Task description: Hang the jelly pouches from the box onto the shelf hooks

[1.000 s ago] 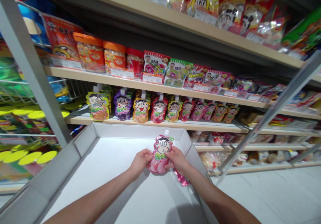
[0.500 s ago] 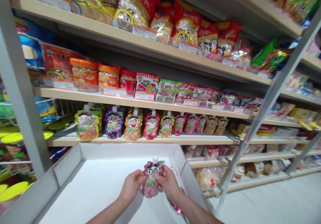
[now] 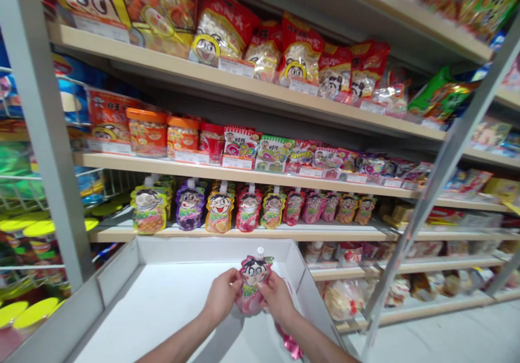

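Observation:
Between both hands I hold a pink spouted jelly pouch (image 3: 252, 287) upright, its cartoon face and white cap towards me. My left hand (image 3: 222, 297) grips its left edge, fingers closed. On the other edge my right hand (image 3: 278, 299) is closed, with the thumb on the pouch's front. Below is a white shallow box (image 3: 162, 309), over whose right part the pouch is held. Another pink pouch (image 3: 291, 347) lies in the box, partly covered by my right forearm.
Behind the box, a shelf carries a row of spouted pouches, among them a yellow pouch (image 3: 149, 211) and a purple pouch (image 3: 190, 206). Orange-lidded jars (image 3: 147, 135) and red snack bags (image 3: 303, 49) stand higher. Metal posts (image 3: 44, 108) rise at left and right.
The view has shifted a little, so the shelves appear slightly lower and further right. Both hands still hold the pink pouch, now slightly higher against the box's back wall.

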`<state>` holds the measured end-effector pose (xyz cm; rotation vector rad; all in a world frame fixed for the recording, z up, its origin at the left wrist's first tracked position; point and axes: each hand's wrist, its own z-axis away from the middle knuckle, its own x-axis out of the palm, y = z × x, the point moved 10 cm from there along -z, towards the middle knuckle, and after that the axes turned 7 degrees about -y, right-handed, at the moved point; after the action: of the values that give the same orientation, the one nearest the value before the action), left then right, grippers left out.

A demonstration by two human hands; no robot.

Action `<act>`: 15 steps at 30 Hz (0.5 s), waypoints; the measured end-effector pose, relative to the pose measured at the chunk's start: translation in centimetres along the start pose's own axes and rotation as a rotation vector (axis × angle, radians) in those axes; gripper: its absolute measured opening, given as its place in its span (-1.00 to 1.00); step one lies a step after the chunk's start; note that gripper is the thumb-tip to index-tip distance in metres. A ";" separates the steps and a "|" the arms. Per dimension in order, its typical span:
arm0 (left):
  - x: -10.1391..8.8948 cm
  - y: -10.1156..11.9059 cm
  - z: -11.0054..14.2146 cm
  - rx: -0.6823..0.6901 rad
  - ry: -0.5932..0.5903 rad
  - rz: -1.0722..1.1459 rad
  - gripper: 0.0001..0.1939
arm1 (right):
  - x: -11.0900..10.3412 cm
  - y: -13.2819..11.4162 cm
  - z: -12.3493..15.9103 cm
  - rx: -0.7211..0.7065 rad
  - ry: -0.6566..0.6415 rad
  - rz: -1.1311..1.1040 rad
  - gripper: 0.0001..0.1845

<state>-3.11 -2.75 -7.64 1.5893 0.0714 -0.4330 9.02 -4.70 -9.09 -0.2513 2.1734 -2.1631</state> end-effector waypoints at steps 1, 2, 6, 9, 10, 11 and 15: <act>0.0 0.5 -0.2 0.005 -0.001 0.019 -0.93 | -0.4 -0.6 -0.2 -0.027 0.036 0.001 -0.66; 0.0 0.9 -0.5 0.008 -0.004 0.042 -0.93 | -0.8 -1.2 -0.4 -0.054 0.069 0.002 -0.66; 0.2 3.1 -1.4 0.035 -0.025 0.128 -0.85 | -1.9 -2.9 -1.4 -0.105 0.108 -0.027 -0.64; 0.8 5.1 -2.1 0.082 -0.061 0.187 -0.75 | -3.1 -4.4 -1.8 -0.107 0.135 -0.018 -0.64; 1.0 5.8 -2.3 0.099 -0.072 0.201 -0.72 | -3.7 -5.1 -1.7 -0.107 0.152 -0.004 -0.64; 1.3 6.5 -2.5 0.115 -0.077 0.211 -0.70 | -4.3 -5.7 -1.7 -0.109 0.173 0.011 -0.64; 3.0 9.3 -3.8 0.180 -0.074 0.230 -0.66 | -7.0 -8.2 -1.5 -0.135 0.219 0.040 -0.63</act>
<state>3.35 -0.39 0.25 1.7327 -0.2100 -0.3246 16.26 -2.04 -1.37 0.0248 2.4200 -2.1153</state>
